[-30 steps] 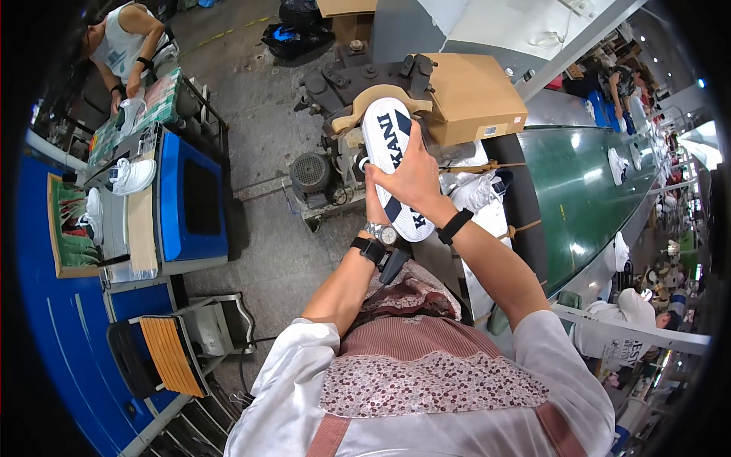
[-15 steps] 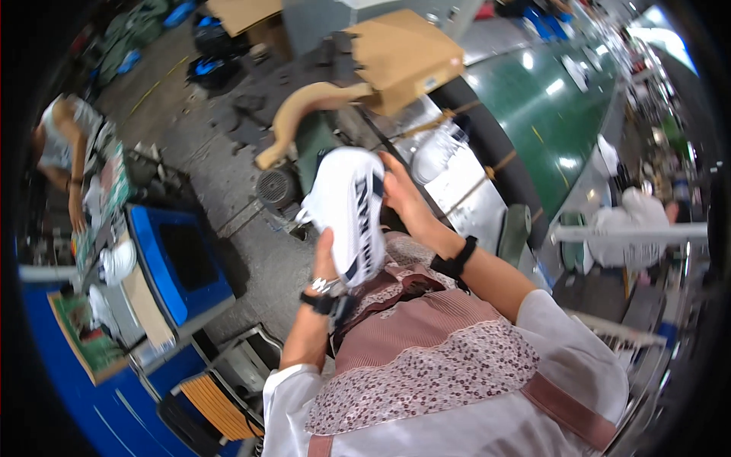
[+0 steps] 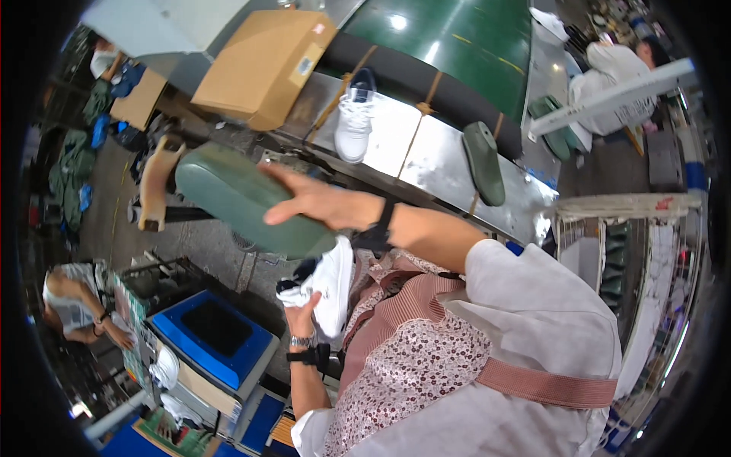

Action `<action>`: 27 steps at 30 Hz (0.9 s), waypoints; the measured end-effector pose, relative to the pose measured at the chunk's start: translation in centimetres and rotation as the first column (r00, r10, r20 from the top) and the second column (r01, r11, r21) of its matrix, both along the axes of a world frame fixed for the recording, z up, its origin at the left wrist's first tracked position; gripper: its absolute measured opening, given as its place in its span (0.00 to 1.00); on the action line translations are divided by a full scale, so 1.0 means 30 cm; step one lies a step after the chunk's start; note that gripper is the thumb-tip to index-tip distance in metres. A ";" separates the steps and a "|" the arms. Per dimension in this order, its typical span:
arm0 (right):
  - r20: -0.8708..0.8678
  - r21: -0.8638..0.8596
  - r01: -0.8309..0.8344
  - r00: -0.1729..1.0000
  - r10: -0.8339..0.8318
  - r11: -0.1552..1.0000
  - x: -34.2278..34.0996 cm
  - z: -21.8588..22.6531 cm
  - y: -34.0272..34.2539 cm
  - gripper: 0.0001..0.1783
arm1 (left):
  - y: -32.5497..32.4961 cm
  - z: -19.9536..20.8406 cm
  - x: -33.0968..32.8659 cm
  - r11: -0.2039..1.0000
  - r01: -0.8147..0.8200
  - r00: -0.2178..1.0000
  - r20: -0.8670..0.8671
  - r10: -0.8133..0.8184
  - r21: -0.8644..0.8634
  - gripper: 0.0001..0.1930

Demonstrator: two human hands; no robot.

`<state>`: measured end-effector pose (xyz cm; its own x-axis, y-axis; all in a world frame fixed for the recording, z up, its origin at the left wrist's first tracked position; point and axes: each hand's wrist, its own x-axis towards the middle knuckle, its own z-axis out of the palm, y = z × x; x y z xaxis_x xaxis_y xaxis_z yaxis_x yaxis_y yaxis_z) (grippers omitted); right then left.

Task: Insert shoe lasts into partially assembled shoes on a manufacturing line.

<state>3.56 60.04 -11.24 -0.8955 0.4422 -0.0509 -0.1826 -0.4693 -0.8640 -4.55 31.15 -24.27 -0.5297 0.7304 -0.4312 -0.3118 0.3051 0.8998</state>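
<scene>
My left hand (image 3: 303, 316) grips a white sneaker (image 3: 333, 293) close to the front of my apron. The sneaker's pale sole faces right, and its navy lining shows on the left. Up and to the left of it, my right hand (image 3: 327, 204) is closed on a large green shoe last (image 3: 236, 194), thumb across its near face and fingers at the upper edge. This last is smeared by motion. Its lower end lies in front of the sneaker's top in the picture; whether they touch I cannot tell.
On the metal bench (image 3: 396, 141) stand another white sneaker (image 3: 354, 129) and a second green last (image 3: 484, 164). A cardboard box (image 3: 263, 68) and a green conveyor belt (image 3: 434, 30) lie beyond. A blue machine (image 3: 209, 335) stands left. Co-workers sit at left (image 3: 76, 297) and upper right (image 3: 617, 76).
The view has turned rightward. My right hand has come off the white sneaker and now holds the green last. My left hand keeps the sneaker, now turned and lower in the picture.
</scene>
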 end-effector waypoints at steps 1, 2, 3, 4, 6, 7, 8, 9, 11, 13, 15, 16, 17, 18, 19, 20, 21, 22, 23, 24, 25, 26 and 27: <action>-0.026 0.206 0.124 0.992 -0.121 0.971 0.104 0.002 0.067 0.60 | 0.094 -0.008 -0.002 0.999 0.037 0.999 -0.033 -0.036 0.015 0.30; 0.018 0.423 0.268 0.952 -0.304 0.865 0.220 -0.040 0.127 0.61 | 0.188 -0.010 0.007 0.994 0.105 0.992 -0.068 -0.105 -0.008 0.30; 0.025 0.621 0.362 0.877 -0.480 0.695 0.347 -0.088 0.183 0.63 | 0.311 0.005 0.030 0.985 0.171 0.979 -0.103 -0.173 -0.032 0.31; 0.086 0.670 0.399 0.796 -0.599 0.627 0.481 -0.084 0.224 0.63 | 0.422 -0.008 0.047 0.971 0.228 0.967 -0.097 -0.235 -0.076 0.30; 0.133 0.828 0.391 0.560 -0.818 0.402 0.736 -0.113 0.307 0.62 | 0.643 0.020 0.114 0.975 0.221 0.967 -0.133 -0.215 0.032 0.30; 0.105 0.917 0.320 0.384 -0.918 0.239 0.869 -0.162 0.348 0.61 | 0.778 0.035 0.181 0.964 0.185 0.976 -0.151 -0.158 0.189 0.30; 0.120 0.911 0.349 0.283 -0.951 0.219 0.984 -0.178 0.364 0.60 | 0.905 0.023 0.219 0.954 0.240 0.961 -0.183 -0.208 0.179 0.33; 0.137 0.903 0.380 0.192 -0.972 0.202 1.079 -0.195 0.375 0.58 | 1.018 0.012 0.241 0.944 0.285 0.944 -0.220 -0.247 0.163 0.36; 0.215 0.912 0.342 0.067 -0.974 0.225 1.252 -0.280 0.393 0.55 | 1.246 -0.040 0.268 0.893 0.449 0.852 -0.318 -0.416 0.033 0.45; 0.247 0.946 0.228 -0.051 -0.968 0.230 1.395 -0.438 0.372 0.49 | 1.433 -0.057 0.325 0.862 0.499 0.723 -0.505 -0.472 -0.090 0.48; 0.388 0.912 0.190 -0.104 -0.916 0.365 1.543 -0.661 0.310 0.43 | 1.569 -0.077 0.383 0.841 0.360 0.521 -0.660 -0.541 -0.405 0.48; 0.349 0.935 0.080 -0.050 -0.936 0.344 1.554 -0.665 0.281 0.41 | 1.601 -0.088 0.405 0.817 0.261 0.457 -0.680 -0.574 -0.515 0.45; 0.310 0.950 -0.029 0.012 -0.951 0.310 1.560 -0.666 0.253 0.39 | 1.621 -0.112 0.401 0.812 0.255 0.441 -0.684 -0.581 -0.526 0.45; 0.329 0.943 0.055 0.001 -0.944 0.329 1.550 -0.672 0.234 0.38 | 1.633 -0.152 0.382 0.784 0.210 0.416 -0.673 -0.612 -0.584 0.46; 0.351 0.931 0.105 -0.004 -0.936 0.349 1.559 -0.681 0.223 0.38 | 1.659 -0.162 0.393 0.750 0.174 0.389 -0.655 -0.647 -0.638 0.46; 0.362 0.924 0.138 -0.008 -0.932 0.358 1.565 -0.686 0.210 0.38 | 1.679 -0.165 0.388 0.710 0.168 0.392 -0.614 -0.684 -0.684 0.47; 0.373 0.915 0.171 -0.021 -0.928 0.364 1.574 -0.694 0.208 0.39 | 1.695 -0.158 0.414 0.732 0.116 0.379 -0.651 -0.657 -0.671 0.45; 0.390 0.902 0.196 0.007 -0.921 0.384 1.549 -0.668 0.227 0.39 | 1.698 -0.191 0.331 0.742 0.144 0.416 -0.641 -0.645 -0.654 0.44; 0.386 0.899 0.214 0.029 -0.922 0.383 1.522 -0.651 0.241 0.39 | 1.682 -0.219 0.228 0.751 0.167 0.454 -0.626 -0.634 -0.639 0.44; 0.419 0.876 0.257 0.008 -0.908 0.407 1.536 -0.649 0.242 0.38 | 1.704 -0.194 0.242 0.728 0.211 0.440 -0.602 -0.667 -0.653 0.44; 0.445 0.854 0.303 -0.008 -0.895 0.422 1.547 -0.644 0.255 0.38 | 1.724 -0.169 0.260 0.675 0.231 0.418 -0.555 -0.719 -0.701 0.42; 0.444 0.854 0.316 -0.031 -0.895 0.413 1.554 -0.636 0.264 0.38 | 1.728 -0.137 0.265 0.625 0.288 0.457 -0.469 -0.756 -0.726 0.38; 0.427 0.854 0.357 -0.065 -0.902 0.378 1.559 -0.631 0.265 0.37 | 1.720 -0.084 0.283 0.566 0.349 0.485 -0.373 -0.791 -0.747 0.35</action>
<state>50.32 67.99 -30.17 0.2639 0.9644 -0.0199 0.6492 -0.1928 -0.7358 3.95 82.74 -26.79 -0.3483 0.7321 -0.5854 0.6765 0.6286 0.3837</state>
